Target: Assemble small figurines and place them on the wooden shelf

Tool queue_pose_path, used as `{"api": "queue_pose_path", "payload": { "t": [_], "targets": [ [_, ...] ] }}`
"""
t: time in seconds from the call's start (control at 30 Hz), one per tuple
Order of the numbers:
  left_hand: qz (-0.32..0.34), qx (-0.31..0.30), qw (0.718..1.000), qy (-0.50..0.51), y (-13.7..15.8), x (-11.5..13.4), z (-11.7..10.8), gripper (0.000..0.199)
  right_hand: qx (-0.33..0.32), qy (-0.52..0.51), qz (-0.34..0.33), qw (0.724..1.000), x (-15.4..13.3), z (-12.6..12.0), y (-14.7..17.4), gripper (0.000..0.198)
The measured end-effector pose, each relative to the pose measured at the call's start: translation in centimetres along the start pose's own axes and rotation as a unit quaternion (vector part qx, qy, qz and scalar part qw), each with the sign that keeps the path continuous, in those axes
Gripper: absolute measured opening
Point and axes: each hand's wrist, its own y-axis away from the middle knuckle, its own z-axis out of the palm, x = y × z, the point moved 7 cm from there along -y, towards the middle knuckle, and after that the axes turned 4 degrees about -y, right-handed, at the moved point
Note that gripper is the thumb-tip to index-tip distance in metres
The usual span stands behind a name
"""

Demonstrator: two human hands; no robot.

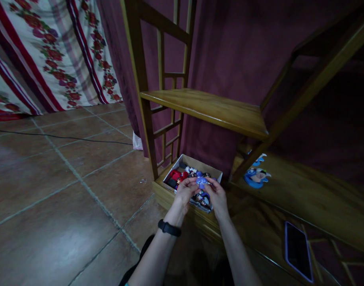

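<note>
Both my hands hold a small purple-blue figurine (201, 182) between them, over an open cardboard box (216, 173). My left hand (185, 192) grips it from the left with bent fingers, and a black band circles that wrist. From the right, the fingers of my right hand (216, 195) close on the same figurine. Fine details of the figurine are too small to make out. Inside the box lie several small figures, among them a red one (176, 175) on the left and a dark-blue and white one (203, 198) nearest me. My hands hide part of the contents.
The box stands on the low base of a wooden shelf unit (199, 109). Blue and white figures (257, 177) stand on the wood to the right. A phone (299, 251) lies at lower right. A black cable (62, 137) crosses the tiled floor (65, 206); a floral curtain (55, 55) hangs behind.
</note>
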Motion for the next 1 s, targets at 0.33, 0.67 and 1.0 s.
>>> {"api": "queue_pose_path", "payload": {
  "t": [0.33,0.67,1.0],
  "targets": [
    [-0.024,0.023,0.999,0.016,0.1,-0.1,-0.7,0.026,-0.005,0.007,0.007,1.0,-0.1,0.2,0.4,0.032],
    [-0.059,0.025,0.998,0.015,-0.1,-0.7,-0.4,0.018,-0.004,-0.028,0.037,0.999,0.1,0.0,0.5,0.031],
    [-0.081,0.043,0.996,0.011,-0.1,-1.2,-0.4,0.01,-0.003,-0.03,0.041,0.999,0.2,-0.1,0.6,0.026]
  ]
}}
